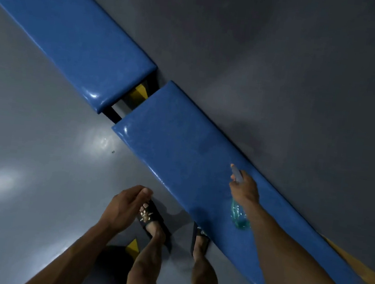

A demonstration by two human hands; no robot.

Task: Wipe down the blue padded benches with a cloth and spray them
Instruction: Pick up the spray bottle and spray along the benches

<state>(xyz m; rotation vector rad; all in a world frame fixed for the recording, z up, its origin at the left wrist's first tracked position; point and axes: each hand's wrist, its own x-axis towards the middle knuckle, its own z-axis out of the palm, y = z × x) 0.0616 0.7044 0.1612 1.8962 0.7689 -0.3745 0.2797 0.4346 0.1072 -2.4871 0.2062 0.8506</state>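
Note:
Two blue padded benches run diagonally along a grey wall: the near bench (181, 145) from the centre to the lower right, the far bench (70, 32) toward the upper left. My right hand (245, 188) grips a clear spray bottle (239, 214) with blue-green liquid over the near bench, its nozzle pointing up the bench. My left hand (125, 205) hangs over the floor in front of the bench with relaxed fingers, holding nothing. No cloth is in view.
A narrow gap (131, 100) between the benches shows black frame legs and a yellow patch. A glossy grey floor (26, 170) lies to the left. My feet in black sandals (152, 219) stand against the near bench's front edge. The grey wall (283, 71) backs the benches.

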